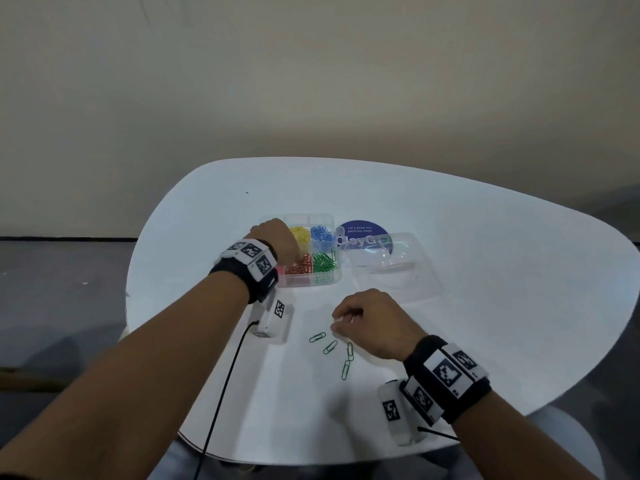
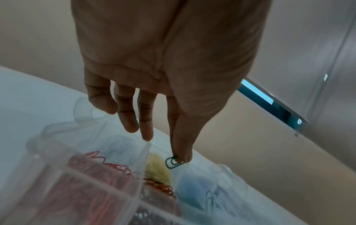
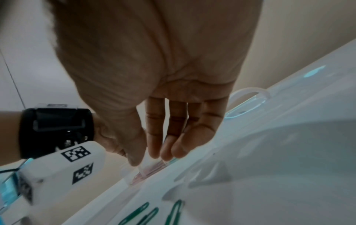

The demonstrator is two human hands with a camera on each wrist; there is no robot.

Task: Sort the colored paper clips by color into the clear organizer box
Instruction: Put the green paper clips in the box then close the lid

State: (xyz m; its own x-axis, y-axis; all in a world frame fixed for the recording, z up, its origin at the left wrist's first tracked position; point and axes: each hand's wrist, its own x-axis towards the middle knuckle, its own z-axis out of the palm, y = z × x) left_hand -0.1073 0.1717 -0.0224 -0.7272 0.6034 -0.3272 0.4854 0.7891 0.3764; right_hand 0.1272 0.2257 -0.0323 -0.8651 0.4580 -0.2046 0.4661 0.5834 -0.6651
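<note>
On the white surface (image 1: 485, 271) the left hand (image 1: 277, 242) pinches a green clip (image 2: 172, 162) above the box (image 1: 301, 284), right hand (image 1: 374, 322) loosely curled, seemingly empty, beside four more clips (image 1: 334, 348); released now, it may land in yellow.

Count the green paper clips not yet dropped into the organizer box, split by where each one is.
Loose green paper clips lying on the table: 4
Green paper clip pinched in the left hand: 1
Total: 5
</note>
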